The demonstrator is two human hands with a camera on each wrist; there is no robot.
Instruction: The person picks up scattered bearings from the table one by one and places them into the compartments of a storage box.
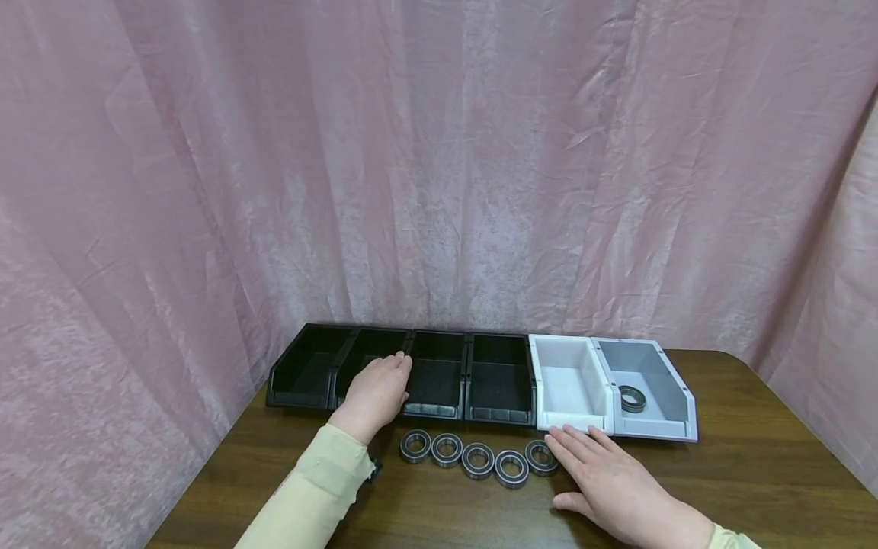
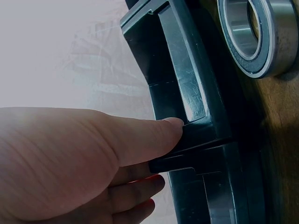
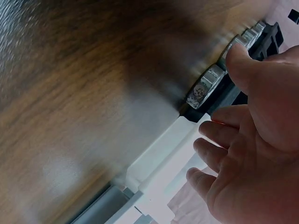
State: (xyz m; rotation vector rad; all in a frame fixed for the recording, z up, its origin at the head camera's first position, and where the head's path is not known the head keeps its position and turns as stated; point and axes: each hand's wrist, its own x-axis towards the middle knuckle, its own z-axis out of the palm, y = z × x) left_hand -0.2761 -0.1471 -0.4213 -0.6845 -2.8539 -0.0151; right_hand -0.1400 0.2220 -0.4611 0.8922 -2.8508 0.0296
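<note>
My left hand [image 1: 376, 389] is over the second and third black bins from the left. In the left wrist view its thumb [image 2: 154, 137] reaches to a bin's wall and its fingers look loosely extended; nothing shows in its grasp. A row of several ball bearings [image 1: 478, 461] lies on the table in front of the bins. My right hand [image 1: 613, 484] is held flat beside the rightmost bearing [image 1: 542, 458], fingers stretched toward the front of the white bin [image 1: 575, 421]. Whether those fingertips touch the bin or bearing, I cannot tell.
Black bins [image 1: 503, 415] line up on the left of the row. At its right end, a grey bin [image 1: 655, 431] contains one bearing [image 1: 632, 399]. Behind the wooden table [image 1: 748, 450] hangs a pink curtain [image 1: 439, 168].
</note>
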